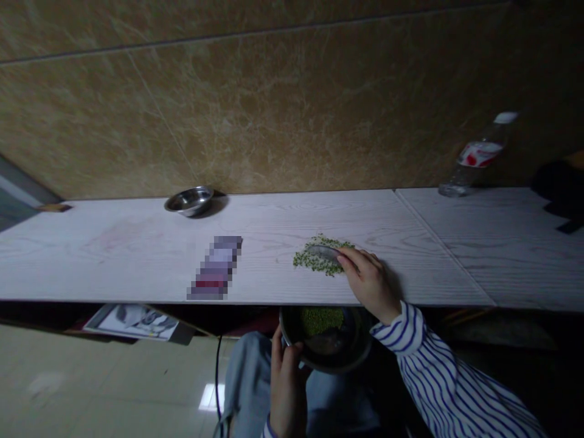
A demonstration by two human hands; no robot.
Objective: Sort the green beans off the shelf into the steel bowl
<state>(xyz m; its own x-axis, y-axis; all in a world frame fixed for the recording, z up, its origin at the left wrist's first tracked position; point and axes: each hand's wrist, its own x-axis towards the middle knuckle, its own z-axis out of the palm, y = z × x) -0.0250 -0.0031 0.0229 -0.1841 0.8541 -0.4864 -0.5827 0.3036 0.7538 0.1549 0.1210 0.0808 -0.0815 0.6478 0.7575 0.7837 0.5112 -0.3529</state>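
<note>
My right hand rests on the white table top, shut on a grey metal spoon. The spoon lies in a loose pile of green mung beans on the table. Below the table's near edge, my left hand grips the rim of a dark steel bowl held over my lap. More green beans lie inside that bowl. The table edge hides the bowl's far rim.
A small steel bowl stands against the marble-patterned wall. A plastic bottle lies at the back right. A pixelated flat object lies left of the beans. A black cable hangs down near my jeans.
</note>
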